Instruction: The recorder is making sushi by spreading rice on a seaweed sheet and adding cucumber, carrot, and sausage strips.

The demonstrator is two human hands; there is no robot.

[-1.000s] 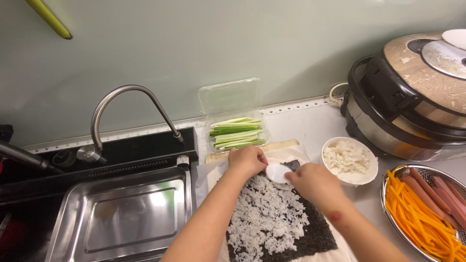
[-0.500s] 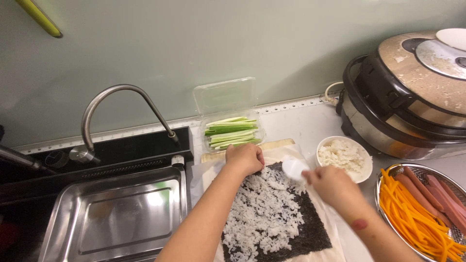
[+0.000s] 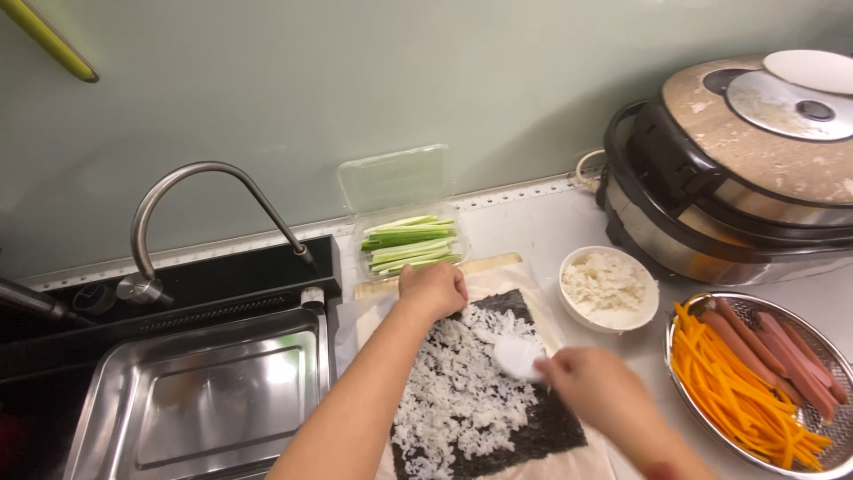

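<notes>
Since before, right hand [image 3: 597,384] slid its gripped white plastic rice paddle [image 3: 520,356] down the rice-covered dark seaweed sheet [image 3: 484,391], blade pointing upper-left; left hand [image 3: 433,290], curled, presses the sheet's top edge.

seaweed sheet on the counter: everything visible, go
The seaweed sheet is dark, near black, roughly rectangular and flat on a pale mat. White rice covers most of it unevenly; its right side and lower edge are bare. The left hand presses its top edge; the right hand holds a white paddle over it.
</notes>
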